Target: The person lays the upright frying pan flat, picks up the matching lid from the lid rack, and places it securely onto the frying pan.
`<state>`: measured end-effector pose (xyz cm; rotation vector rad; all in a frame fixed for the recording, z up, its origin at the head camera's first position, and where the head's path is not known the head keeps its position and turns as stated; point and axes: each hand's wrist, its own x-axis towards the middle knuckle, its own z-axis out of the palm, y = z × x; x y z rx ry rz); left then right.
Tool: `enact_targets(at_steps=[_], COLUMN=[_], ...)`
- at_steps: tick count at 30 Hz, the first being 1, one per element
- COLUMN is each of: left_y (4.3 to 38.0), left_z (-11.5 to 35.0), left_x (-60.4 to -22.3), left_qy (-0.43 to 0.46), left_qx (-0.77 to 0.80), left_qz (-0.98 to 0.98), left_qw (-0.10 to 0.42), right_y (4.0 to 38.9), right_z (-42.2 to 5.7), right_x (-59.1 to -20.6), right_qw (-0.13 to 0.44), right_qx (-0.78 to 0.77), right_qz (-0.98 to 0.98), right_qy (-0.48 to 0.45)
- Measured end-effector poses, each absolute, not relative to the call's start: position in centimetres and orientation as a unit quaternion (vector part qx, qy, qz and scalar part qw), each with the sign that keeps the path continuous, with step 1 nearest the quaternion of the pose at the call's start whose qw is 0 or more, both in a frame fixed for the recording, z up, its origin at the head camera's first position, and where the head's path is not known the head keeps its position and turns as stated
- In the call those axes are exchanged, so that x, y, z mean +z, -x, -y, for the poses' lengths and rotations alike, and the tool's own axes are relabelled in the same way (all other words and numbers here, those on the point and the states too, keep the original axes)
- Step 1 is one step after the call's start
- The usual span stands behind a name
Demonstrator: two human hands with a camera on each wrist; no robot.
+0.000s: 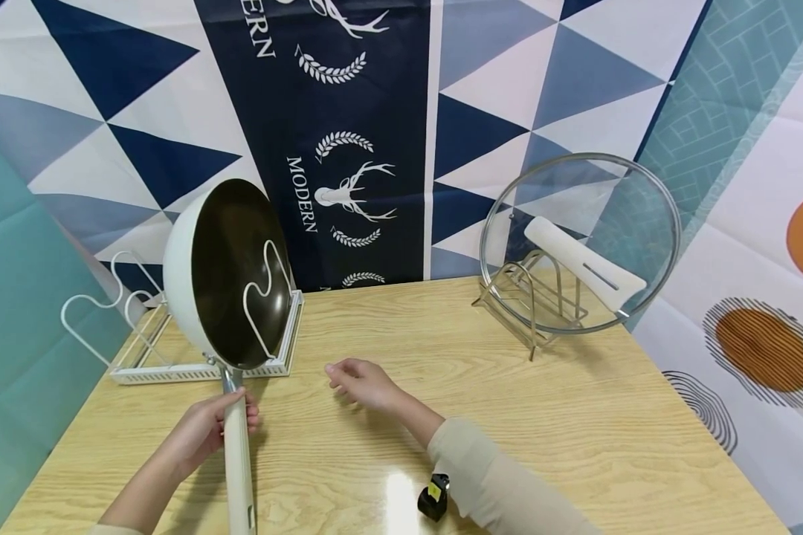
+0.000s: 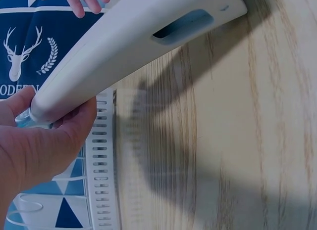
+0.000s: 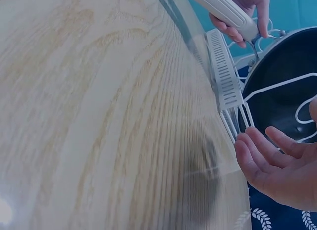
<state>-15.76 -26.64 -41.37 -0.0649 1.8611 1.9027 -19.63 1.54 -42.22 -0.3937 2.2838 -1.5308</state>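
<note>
A wok with a white outside and dark inside stands on its side in a white wire rack at the left of the table. My left hand grips its long cream handle near the metal neck; the left wrist view shows the thumb and fingers around that handle. To the right of the rack, my right hand hovers over the table with loosely bent fingers. Nothing is in it. In the right wrist view its fingers appear in front of the rack's edge.
At the back right, a glass lid with a white handle leans upright in a small metal wire stand. Patterned cloth hangs behind the wooden table. A black device is at the right wrist.
</note>
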Motion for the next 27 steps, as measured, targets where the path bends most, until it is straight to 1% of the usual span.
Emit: enact_targets(at_steps=[14,27], left_y=[16.1,16.1], left_z=[26.8,27.1], left_x=[-41.2,-41.1], left_qy=[0.015,0.018], left_qx=[0.684,0.681], left_qz=[-0.682,-0.684], left_qw=[0.260,0.262], right_y=[19.1,18.8], right_z=[-1.2,-0.7], right_x=[-42.7,-43.3], right_qw=[0.208,0.222], right_qx=[-0.544,-0.564], right_qz=[-0.802,-0.783], right_qy=[0.135,0.141])
